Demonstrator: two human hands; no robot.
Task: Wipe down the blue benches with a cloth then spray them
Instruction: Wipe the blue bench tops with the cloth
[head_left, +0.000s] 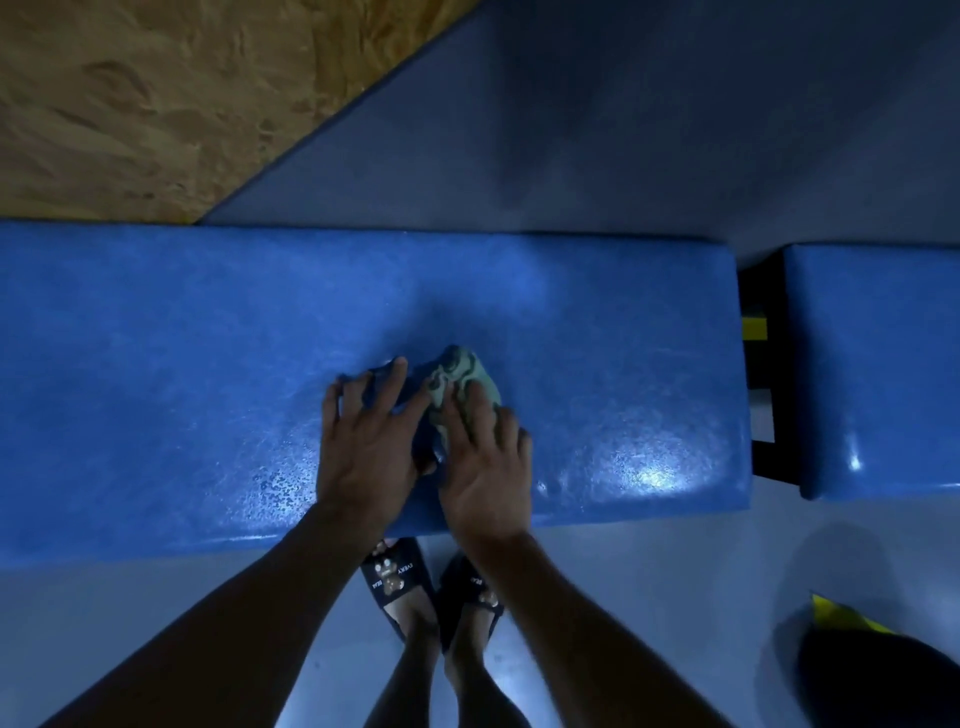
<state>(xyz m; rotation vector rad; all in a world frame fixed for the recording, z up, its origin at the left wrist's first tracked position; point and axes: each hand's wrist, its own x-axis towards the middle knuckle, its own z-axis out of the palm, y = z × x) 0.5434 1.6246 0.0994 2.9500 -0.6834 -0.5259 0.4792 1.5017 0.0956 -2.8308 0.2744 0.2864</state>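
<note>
Hands (363, 441) (483, 462) hide most of cloth (460, 376).

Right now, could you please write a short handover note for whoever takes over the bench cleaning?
Left hand: fingers spread, pressing the dark part of the cloth on the long bench.
Right hand: flat on the cloth's green part.
Cloth sits mid-bench, near the front edge. Second bench is to the right, across a gap.
Done: wiping under way; how much is covered is unclear.
Left: finish wiping both benches, then spray. No spray bottle in view.
</note>
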